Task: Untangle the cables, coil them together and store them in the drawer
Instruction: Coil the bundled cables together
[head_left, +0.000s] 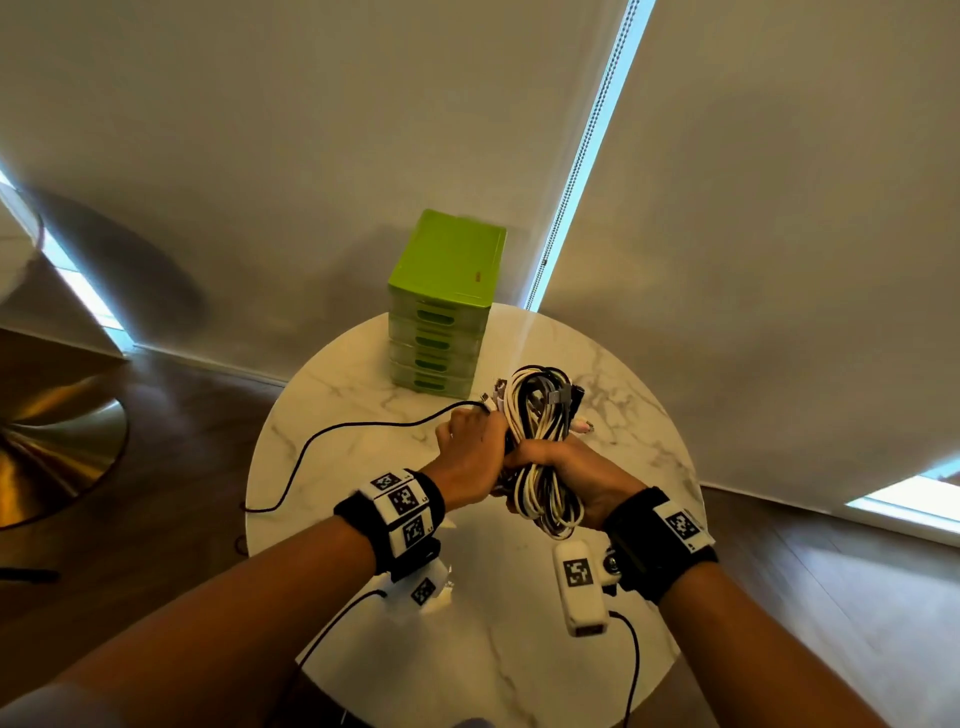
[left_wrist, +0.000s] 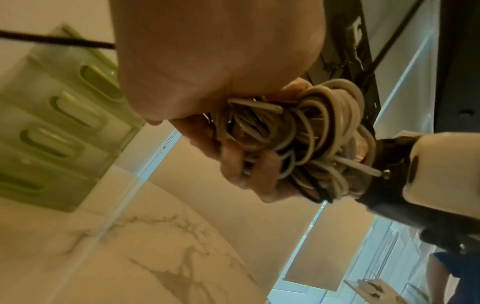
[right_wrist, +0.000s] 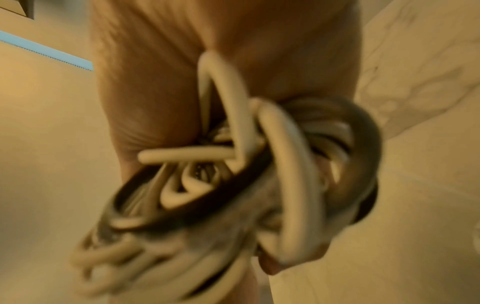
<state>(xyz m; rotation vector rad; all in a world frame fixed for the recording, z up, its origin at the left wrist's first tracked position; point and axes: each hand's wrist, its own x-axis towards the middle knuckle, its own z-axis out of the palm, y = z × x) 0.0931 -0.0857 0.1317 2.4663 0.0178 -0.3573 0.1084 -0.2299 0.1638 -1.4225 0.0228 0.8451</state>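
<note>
The green plastic drawer unit (head_left: 444, 306), its translucent drawers all closed, is seen at the back of the round marble surface (head_left: 363, 395). The coiled bundle of cables (head_left: 540, 447), white and black, is clasped above it by the right hand (head_left: 582, 480); the left hand (head_left: 470, 457) is curled around a trailing black cable (head_left: 332, 431).

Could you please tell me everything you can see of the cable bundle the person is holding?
The cable bundle is a long coil of white, grey and black rubbery cords, looped many times and held above the marble table. The right hand grips its middle; the left hand holds it from the other side. Several plug ends stick out near the top. One black cable trails loose from the left hand across the table and over its edge. The green drawer unit stands just behind, not touching.
</note>
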